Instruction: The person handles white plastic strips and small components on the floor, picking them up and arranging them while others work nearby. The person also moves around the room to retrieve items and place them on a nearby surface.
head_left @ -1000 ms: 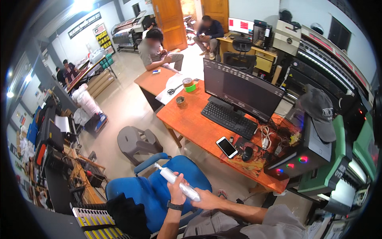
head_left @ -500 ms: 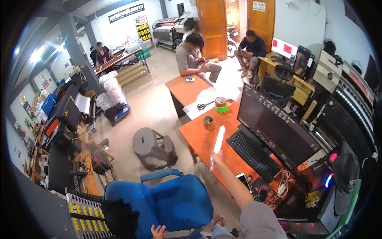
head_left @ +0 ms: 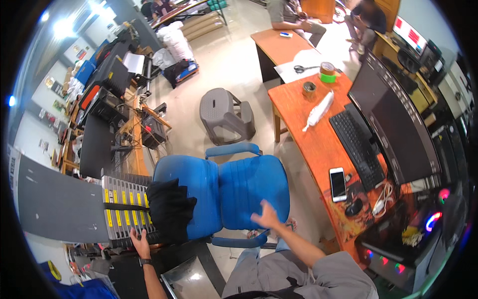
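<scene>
My left hand (head_left: 141, 245), its fingers apart, is at the lower edge of a grey slatted stack (head_left: 127, 219) with yellow labels and a black strap, which looks like a collapsed telescopic ladder. Whether the fingertips touch it I cannot tell. Over the seat of the blue office chair (head_left: 254, 187) hovers my right hand (head_left: 267, 216), slightly blurred, fingers spread and holding nothing. Black cloth (head_left: 172, 209) hangs over the chair's backrest, beside the stack. A long white plastic-wrapped packet (head_left: 319, 110) lies on the orange desk (head_left: 294, 107), left of the keyboard (head_left: 356, 147).
On the desk are a phone (head_left: 337, 184), a mouse (head_left: 354, 207), a monitor (head_left: 393, 124) and tape rolls (head_left: 309, 89). Scissors (head_left: 304, 69) lie beyond. A grey plastic stool (head_left: 219, 112) stands past the chair. People sit farther off, one (head_left: 294, 17) beside another table.
My right hand has let go of the white packet, now on the desk, and moved back over the chair. My left hand has moved left to the slatted stack. The view has tilted down.
</scene>
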Demonstrator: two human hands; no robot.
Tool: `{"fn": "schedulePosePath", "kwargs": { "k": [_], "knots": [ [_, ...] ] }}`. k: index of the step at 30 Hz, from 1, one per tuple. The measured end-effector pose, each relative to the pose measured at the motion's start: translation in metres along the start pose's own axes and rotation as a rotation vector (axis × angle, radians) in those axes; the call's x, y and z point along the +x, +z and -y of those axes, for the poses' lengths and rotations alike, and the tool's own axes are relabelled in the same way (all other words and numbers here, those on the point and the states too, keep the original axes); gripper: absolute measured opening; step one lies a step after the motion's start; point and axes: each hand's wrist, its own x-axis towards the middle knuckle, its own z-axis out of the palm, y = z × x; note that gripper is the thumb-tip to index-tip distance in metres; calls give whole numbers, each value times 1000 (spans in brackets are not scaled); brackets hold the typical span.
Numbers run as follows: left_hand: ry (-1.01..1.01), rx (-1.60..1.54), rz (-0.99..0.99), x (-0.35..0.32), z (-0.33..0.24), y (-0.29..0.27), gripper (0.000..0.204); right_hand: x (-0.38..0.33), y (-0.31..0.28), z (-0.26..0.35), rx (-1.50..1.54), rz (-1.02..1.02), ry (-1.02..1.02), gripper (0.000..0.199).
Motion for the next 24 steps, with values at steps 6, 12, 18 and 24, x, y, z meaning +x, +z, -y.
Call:
{"fn": "schedulePosePath", "kwargs": {
  "k": [6, 12, 18, 24],
  "knots": [
    [-80, -14, 479, 61, 31, 47, 81, -117, 157, -21, -663, 410, -255, 82],
    [90, 101, 587, 76, 42, 83, 83, -86, 136, -7, -752, 570, -64, 50],
    [256, 51, 527, 59, 52, 93, 68, -103, 102, -18, -801, 455, -23, 46],
    [250, 30, 486, -10, 18, 118, 67, -99, 37, -29, -890, 473, 157, 34]
  ]
}}
